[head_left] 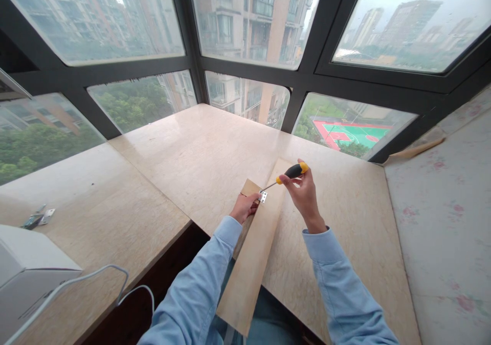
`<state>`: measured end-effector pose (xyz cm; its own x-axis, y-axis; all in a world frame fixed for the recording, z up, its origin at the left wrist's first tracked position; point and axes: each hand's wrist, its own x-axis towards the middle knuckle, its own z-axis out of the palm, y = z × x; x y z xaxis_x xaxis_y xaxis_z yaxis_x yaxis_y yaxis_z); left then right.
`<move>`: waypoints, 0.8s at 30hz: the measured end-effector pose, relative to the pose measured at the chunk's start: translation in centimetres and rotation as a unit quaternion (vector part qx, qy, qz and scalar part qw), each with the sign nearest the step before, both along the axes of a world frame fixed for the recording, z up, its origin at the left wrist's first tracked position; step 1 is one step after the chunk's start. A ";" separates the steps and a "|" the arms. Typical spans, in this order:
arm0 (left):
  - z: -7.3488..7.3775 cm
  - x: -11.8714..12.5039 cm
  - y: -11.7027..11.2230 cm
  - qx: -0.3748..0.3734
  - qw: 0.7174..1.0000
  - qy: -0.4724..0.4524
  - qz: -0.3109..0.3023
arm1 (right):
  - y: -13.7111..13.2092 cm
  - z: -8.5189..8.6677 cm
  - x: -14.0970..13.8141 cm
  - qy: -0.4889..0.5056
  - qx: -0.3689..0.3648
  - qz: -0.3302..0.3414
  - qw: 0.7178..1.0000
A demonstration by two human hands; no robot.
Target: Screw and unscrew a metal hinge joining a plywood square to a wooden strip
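My right hand is closed around the black and yellow handle of a screwdriver. Its metal shaft slants down to the left, and the tip is at a small silver hinge. The hinge lies on a long, thin wooden board that slopes toward me over the counter's edge. My left hand is closed at the board's left edge, with its fingertips against the hinge. Behind that hand a second wooden piece shows in part. Whether a screw sits under the tip is too small to tell.
The pale stone counter runs to dark-framed windows. On the left lie small metal parts, a white box and a white cable. A dark gap opens along the counter's front edge. A flowered wall borders the right side.
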<state>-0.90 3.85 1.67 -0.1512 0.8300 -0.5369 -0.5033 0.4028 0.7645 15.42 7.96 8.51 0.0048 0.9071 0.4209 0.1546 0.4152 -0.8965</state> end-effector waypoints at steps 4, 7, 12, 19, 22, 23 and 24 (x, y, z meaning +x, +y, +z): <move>0.0 0.0 0.0 0.001 1.000 -0.003 -0.001 | 0.0 0.2 0.4 -0.044 -0.002 -0.051 0.998; 0.1 0.0 0.0 -0.002 1.000 0.000 0.001 | 0.0 0.3 0.4 0.010 -0.015 0.004 1.000; 0.3 0.0 -0.1 0.000 1.000 0.001 0.007 | 0.1 0.2 0.2 0.106 -0.019 0.126 0.986; 0.3 0.2 -0.1 -0.003 1.000 0.002 0.012 | 0.1 0.5 0.6 -0.085 -0.030 -0.038 0.995; 0.5 0.2 -0.1 -0.008 1.000 0.008 0.015 | 0.0 0.5 0.6 -0.039 -0.051 -0.016 0.998; 0.6 0.3 -0.1 -0.010 1.000 0.010 0.016 | 0.0 0.5 0.6 -0.007 -0.062 0.002 0.998; 0.7 0.3 -0.1 -0.012 1.000 0.012 0.017 | 0.0 0.6 0.6 0.023 -0.071 0.022 0.997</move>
